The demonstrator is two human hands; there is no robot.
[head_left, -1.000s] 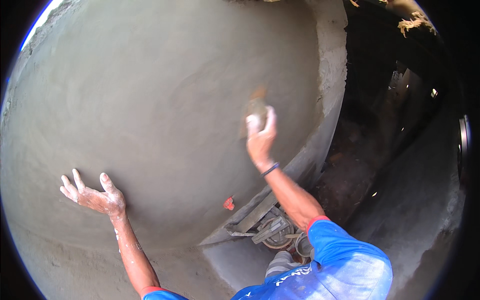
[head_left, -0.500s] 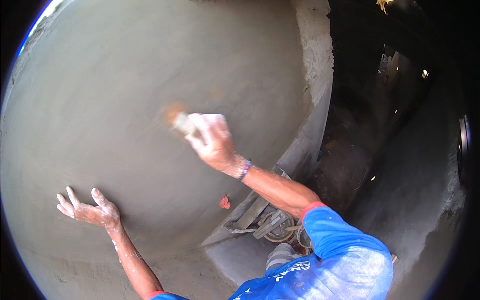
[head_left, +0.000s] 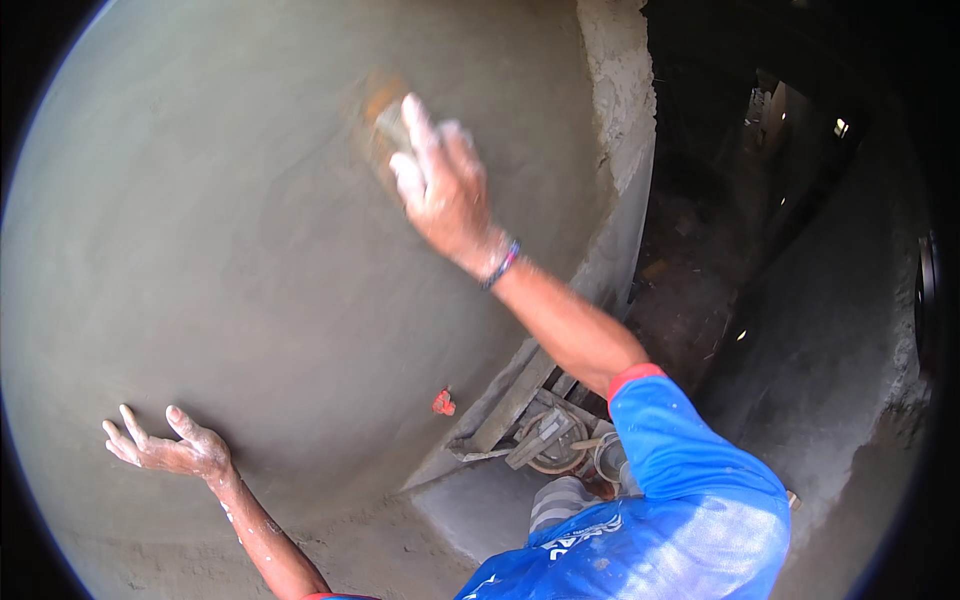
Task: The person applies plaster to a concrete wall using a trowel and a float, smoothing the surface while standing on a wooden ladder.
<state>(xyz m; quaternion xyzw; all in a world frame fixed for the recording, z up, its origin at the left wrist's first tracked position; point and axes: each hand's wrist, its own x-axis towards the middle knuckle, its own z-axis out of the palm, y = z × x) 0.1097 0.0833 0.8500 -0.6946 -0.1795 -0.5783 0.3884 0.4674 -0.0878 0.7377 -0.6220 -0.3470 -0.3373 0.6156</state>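
Observation:
My right hand is closed around a flat brush, blurred by motion, with a pale grey middle and an orange-brown end. That orange end lies at the surface of a grey plastered wall. White residue coats the fingers, which partly hide the brush. Lower on the left, my left hand is open, fingers spread, at the same wall and holding nothing. Between my arms, a small red patch shows on the wall.
A rough, paler strip edges the wall on the right, with a dark space beyond it. Below my right arm are planks, a round basin and a bucket.
My right hand has moved up and slightly right across the wall with the brush. My left hand still sits in about the same spot, while the view has shifted a little.

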